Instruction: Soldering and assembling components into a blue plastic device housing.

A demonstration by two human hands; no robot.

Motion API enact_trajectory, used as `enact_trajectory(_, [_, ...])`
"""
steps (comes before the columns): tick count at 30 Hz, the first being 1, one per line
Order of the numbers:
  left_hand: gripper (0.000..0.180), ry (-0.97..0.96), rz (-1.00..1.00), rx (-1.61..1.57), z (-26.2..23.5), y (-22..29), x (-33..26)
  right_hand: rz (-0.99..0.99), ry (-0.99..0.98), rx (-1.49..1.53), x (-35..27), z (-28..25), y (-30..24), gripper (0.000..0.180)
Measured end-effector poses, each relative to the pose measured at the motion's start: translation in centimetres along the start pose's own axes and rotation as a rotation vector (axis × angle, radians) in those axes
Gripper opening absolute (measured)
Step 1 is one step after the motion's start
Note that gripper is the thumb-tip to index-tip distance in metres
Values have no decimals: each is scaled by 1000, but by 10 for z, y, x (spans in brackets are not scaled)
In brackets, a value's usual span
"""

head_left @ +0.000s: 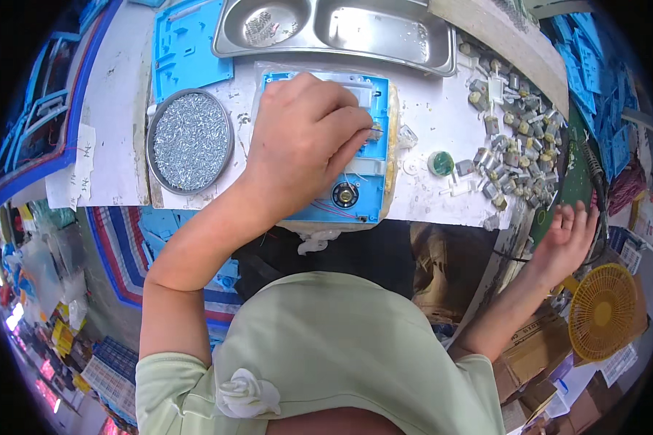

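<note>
In the middle of the bench lies a blue plastic casing (374, 174), with wires and a small round speaker (345, 194) in its lower part. My left hand (308, 130) reaches over it and hides much of its upper half. Its thumb and fingers are pinched together at the casing's right side, by a small metallic part (375, 132); what they grip is mostly covered. Off to the right, my right hand (567, 235) hangs beside the bench edge near a dark cable. Its fingers are apart and slightly bent, and nothing shows in them.
A round bowl of small screws (190, 141) stands left of the casing. Behind are a steel tray (374, 36) and a blue plastic panel (185, 51). Many small metal motors (519, 148) lie in a heap at right, near a green round container (440, 164). A yellow fan (601, 312) is lower right.
</note>
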State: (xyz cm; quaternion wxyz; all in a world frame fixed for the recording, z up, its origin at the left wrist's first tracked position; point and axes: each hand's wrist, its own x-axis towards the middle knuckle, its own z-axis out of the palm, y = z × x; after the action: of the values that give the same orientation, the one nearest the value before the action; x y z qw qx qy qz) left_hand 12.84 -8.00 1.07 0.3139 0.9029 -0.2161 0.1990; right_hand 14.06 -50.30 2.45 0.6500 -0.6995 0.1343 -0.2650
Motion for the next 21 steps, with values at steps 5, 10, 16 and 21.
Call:
enact_trajectory(5, [20,-35,-43,25,4,1,-3,118,66,161,63,-42,20,39])
enact_trajectory(10, [19,-32,-53,21,8,1,-2,-67,208,-123,96,-52,23,28])
enact_trajectory(16, [18,-25,-72,10,7,1,-3,-238,378,15,25,-78,-18,26])
enact_trajectory(21, [19,-22,-48,-7,10,-1,1,-79,-85,63,-70,15,-14,53])
